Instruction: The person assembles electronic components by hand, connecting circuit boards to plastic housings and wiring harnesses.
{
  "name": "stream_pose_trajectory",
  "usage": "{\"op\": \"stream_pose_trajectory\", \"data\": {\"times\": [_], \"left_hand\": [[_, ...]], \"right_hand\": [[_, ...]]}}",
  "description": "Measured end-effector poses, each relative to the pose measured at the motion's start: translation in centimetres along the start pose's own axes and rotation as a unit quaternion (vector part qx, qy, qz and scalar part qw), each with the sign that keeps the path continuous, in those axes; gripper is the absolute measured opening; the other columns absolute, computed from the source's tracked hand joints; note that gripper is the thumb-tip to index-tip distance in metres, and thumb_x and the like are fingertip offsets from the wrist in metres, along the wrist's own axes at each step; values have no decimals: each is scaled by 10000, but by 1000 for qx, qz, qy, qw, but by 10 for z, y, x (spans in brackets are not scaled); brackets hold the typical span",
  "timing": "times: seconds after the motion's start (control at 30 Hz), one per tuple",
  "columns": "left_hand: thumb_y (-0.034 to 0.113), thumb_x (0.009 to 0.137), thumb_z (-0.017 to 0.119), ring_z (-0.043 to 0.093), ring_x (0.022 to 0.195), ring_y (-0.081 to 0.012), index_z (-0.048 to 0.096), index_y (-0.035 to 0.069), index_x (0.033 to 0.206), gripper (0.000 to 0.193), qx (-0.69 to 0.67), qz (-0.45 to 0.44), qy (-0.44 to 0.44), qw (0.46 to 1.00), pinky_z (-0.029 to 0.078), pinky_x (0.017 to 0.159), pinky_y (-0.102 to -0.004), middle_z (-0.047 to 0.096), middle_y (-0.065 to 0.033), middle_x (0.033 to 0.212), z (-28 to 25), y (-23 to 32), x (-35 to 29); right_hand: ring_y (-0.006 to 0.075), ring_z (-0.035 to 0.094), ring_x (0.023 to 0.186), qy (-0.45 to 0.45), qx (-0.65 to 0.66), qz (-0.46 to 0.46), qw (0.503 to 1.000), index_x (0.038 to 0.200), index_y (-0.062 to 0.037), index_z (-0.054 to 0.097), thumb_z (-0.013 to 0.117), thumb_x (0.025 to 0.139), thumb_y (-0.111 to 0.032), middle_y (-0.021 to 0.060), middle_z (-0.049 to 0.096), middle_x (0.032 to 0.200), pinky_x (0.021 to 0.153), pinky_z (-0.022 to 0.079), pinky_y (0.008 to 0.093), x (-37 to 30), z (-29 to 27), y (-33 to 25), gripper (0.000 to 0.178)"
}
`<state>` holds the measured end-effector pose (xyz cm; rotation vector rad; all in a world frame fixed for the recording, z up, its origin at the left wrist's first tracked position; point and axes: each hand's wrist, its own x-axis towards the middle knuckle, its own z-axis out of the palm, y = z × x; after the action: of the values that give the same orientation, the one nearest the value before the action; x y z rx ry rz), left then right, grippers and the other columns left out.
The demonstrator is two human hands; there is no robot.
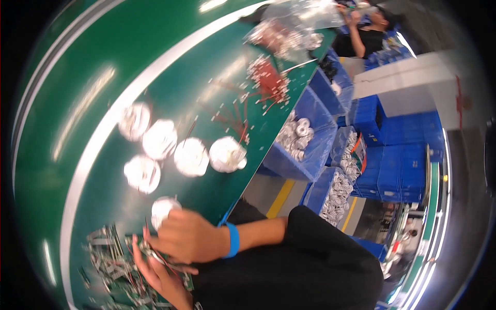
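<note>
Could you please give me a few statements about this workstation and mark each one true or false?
1. The right hand has a blue band at its wrist. True.
2. The two hands are held far apart. False: the right hand is close to the left hand.
3. A pile of green circuit boards lies near the left hand. True.
4. The red wires are all inside a blue bin. False: they lie on the green table.
5. Several round white pieces lie on the table. True.
6. The blue bin beside the table is empty. False: it holds white parts.
</note>
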<state>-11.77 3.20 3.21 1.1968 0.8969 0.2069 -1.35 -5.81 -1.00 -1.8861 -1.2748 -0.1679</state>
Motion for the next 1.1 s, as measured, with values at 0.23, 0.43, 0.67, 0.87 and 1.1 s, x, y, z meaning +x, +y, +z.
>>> {"op": "stream_pose_trajectory", "data": {"times": [0.23,0.43,0.67,0.87,1.1], "left_hand": [[210,1002,386,638,707,-189,223,71,1449,495,-107,-14,-97,989,518,408,-233,414,-216,1408,12,-6,10],[180,1006,387,661,712,-220,192,40,1446,501,-117,7,-93,989,550,451,-251,374,-264,1418,6,-12,6],[242,1002,421,646,739,-191,219,23,1453,541,-93,20,-142,985,502,457,-205,389,-243,1418,2,-9,12],[190,650,828,368,1272,-408,307,42,1421,942,407,347,-102,839,316,1003,-486,380,-201,1376,14,-21,31],[61,661,787,547,1089,-322,316,62,1413,887,371,300,-136,868,477,867,-405,503,-169,1164,13,-6,48]], "right_hand": [[160,521,559,50,132,82,987,768,-91,657,741,639,-4,-7,534,633,581,366,313,6,-8,20,177],[157,495,547,56,152,52,986,766,-68,654,748,595,25,-13,529,615,583,344,301,3,-1,19,216],[164,535,605,63,113,72,989,762,-77,675,771,593,20,-9,559,638,630,383,304,2,-8,18,218],[263,546,1108,25,267,321,909,1148,26,602,590,882,-56,162,578,1188,937,442,362,-31,-30,27,279],[201,646,902,47,463,457,758,1147,57,559,469,984,-98,163,630,1009,789,555,347,-7,-57,33,242]]}}
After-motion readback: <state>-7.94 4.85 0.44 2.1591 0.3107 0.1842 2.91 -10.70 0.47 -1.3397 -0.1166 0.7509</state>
